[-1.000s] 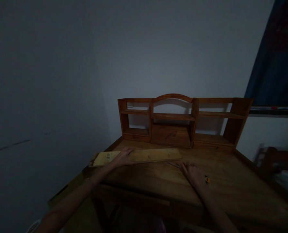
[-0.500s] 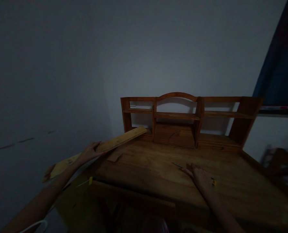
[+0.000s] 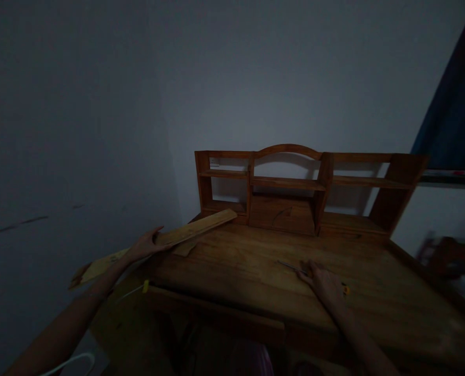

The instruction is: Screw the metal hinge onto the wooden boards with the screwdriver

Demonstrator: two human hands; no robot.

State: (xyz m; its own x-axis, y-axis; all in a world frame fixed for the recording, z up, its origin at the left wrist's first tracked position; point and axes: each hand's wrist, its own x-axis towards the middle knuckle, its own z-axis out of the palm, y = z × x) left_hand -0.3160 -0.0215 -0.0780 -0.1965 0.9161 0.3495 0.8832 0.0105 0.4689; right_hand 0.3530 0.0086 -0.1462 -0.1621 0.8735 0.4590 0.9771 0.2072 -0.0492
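My left hand [image 3: 146, 245] grips a long pale wooden plank [image 3: 197, 227], thumb on top and fingers along its edge. The plank's far end lies low over the desk near the shelf unit; its rough near end [image 3: 85, 272] sticks out past the desk's left side. On the desktop, my right hand [image 3: 322, 279] is closed around what looks like a screwdriver [image 3: 291, 266]. Its thin shaft points left, and a yellow-and-black end [image 3: 346, 289] shows behind the hand. A small flat brown piece [image 3: 184, 248] lies beside the plank.
The wooden desk [image 3: 240, 261] carries a shelf unit [image 3: 287, 184] at its back, against the wall. At the front left edge sits a yellow piece [image 3: 146, 286] with a thin pale rod. A white cable loop [image 3: 85, 356] hangs at lower left. A dark curtain [image 3: 452, 120] is at right.
My left hand has lowered the plank, bringing its far end down closer to the desktop. My right hand and the screwdriver stay nearly in place. The view has shifted slightly.
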